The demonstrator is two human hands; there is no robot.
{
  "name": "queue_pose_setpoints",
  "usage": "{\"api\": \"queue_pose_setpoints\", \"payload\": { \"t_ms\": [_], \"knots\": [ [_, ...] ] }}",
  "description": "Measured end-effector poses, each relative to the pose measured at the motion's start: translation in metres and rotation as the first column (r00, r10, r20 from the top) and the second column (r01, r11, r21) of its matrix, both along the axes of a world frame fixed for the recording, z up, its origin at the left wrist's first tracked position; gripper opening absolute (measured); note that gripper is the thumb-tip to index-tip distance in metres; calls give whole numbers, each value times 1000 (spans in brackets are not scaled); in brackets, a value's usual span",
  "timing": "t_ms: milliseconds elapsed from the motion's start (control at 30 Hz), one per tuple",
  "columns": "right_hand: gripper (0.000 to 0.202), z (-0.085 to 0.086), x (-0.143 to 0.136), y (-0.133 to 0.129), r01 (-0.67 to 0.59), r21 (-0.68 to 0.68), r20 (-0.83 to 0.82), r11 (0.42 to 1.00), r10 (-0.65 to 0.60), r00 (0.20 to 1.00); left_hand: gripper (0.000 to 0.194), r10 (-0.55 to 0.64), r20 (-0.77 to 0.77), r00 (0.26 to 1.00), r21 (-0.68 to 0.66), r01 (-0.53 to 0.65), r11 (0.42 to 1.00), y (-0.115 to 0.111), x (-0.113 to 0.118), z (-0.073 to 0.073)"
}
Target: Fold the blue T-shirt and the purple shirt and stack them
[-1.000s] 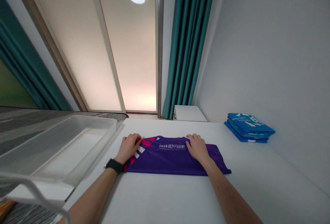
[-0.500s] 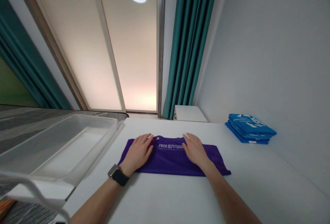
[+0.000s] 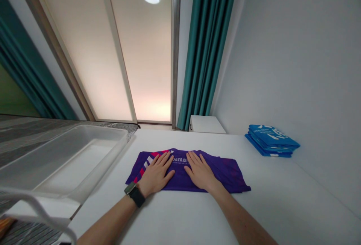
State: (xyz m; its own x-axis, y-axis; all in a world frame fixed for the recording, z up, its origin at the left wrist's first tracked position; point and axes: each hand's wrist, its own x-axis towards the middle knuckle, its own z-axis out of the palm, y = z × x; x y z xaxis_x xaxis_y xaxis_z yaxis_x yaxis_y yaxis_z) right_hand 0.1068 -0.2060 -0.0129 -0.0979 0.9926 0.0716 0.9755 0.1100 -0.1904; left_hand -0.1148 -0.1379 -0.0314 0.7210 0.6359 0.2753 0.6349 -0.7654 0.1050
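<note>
A purple T-shirt (image 3: 177, 179) with white lettering and a red-and-white striped patch lies folded into a wide strip on the white table (image 3: 180, 218). My left hand (image 3: 158, 171) rests flat on its left half, fingers spread over the edge of the stripes. On the middle-right part, my right hand (image 3: 200, 170) presses down flat with its fingers apart, covering some of the lettering. Soft wrinkles show in the cloth right of that hand. A dark watch is on my left wrist.
A stack of folded blue garments (image 3: 272, 141) lies at the table's right, near the wall. To the left stands a translucent plastic bin (image 3: 113, 162), with a pale curved bar (image 3: 42, 211) in front. A white cabinet (image 3: 207, 124) is beyond the far edge.
Both hands have moved inward across the shirt, the right one further to the left. More of the striped patch now shows on the left, and the cloth on the right has bunched slightly.
</note>
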Motion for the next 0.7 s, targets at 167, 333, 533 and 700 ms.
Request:
{"api": "queue_pose_setpoints", "payload": {
  "t_ms": [167, 333, 533, 700],
  "knots": [
    [59, 1, 4, -3, -25, 43, -52, 999, 27, 998, 60, 2, -56, 998, -40, -4, 999, 7, -13, 5],
    [52, 1, 25, -2, -59, 123, -173, 991, 80, 982, 59, 23, -48, 999, -81, -26, 996, 18, -31, 8],
    [39, 7, 80, -21, 147, 230, -365, 962, -55, 929, 48, 14, 36, 999, -41, -13, 999, 19, -25, 9],
    [33, 9, 115, -55, 247, 210, -441, 946, -134, 887, 38, -166, 85, 983, -2, 167, 986, 4, 11, 26]
  ]
}}
